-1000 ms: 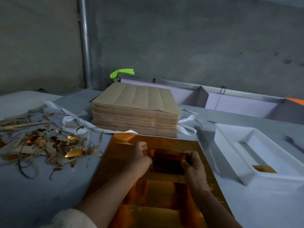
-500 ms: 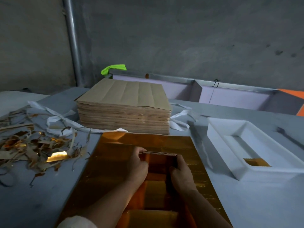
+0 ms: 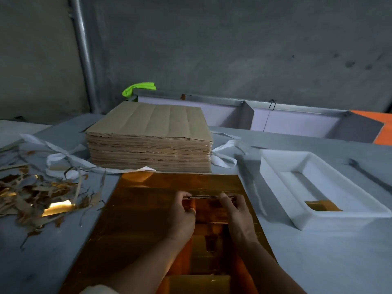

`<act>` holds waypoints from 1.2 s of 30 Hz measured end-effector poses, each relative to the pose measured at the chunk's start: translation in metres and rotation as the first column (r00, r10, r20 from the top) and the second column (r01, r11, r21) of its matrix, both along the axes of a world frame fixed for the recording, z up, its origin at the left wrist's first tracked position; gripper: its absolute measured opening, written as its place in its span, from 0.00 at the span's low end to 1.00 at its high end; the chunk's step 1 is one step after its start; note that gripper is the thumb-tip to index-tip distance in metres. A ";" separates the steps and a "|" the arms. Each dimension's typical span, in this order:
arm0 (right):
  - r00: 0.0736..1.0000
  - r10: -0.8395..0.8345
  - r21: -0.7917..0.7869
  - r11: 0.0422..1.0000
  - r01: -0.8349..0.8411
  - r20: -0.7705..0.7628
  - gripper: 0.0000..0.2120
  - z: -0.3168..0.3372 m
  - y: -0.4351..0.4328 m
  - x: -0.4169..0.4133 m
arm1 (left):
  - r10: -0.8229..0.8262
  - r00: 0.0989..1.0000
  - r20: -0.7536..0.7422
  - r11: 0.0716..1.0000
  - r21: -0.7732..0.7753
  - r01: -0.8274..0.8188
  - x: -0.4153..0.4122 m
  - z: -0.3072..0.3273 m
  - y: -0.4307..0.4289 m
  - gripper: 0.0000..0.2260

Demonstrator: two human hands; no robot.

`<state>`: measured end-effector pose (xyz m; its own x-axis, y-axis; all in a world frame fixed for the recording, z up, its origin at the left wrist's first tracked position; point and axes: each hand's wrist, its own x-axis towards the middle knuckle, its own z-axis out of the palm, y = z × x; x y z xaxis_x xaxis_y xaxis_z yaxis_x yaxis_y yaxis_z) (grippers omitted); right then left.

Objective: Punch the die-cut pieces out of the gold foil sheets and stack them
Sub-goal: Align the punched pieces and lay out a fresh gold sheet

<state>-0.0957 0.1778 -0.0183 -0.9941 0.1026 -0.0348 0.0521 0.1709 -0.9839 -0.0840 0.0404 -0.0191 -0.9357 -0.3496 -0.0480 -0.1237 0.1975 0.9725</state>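
As the gold foil sheet (image 3: 144, 209) lies flat at the near edge of the surface (image 3: 318, 262), I see the left hand (image 3: 182, 217) and right hand (image 3: 236, 219) gripping a small stack of gold pieces (image 3: 210, 211) from both sides, over the sheet's middle. A white tray (image 3: 275, 183) sits toward the right edge.

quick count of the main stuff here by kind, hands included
hands: 2 (left hand, right hand)
gold foil sheet: 1
bundle of gold pieces, held: 1
white tray: 1
gold piece in it: 1
brown sheet stack: 1
scrap pile: 1
total: 8
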 end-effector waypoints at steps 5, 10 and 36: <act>0.994 -0.105 0.067 0.992 0.104 0.014 0.19 -0.002 -0.008 -0.006 | -0.003 1.000 -0.011 0.998 0.065 0.003 0.000 -0.003 0.004 0.15; 0.987 -0.160 0.123 0.980 0.159 0.003 0.21 -0.015 -0.014 -0.008 | 0.052 0.987 -0.153 0.956 0.292 -0.005 0.002 -0.004 0.006 0.08; 0.998 -0.056 0.175 0.983 0.058 -0.015 0.12 -0.010 -0.001 0.003 | 0.156 0.986 -0.067 0.980 0.137 -0.145 -0.003 -0.008 0.014 0.12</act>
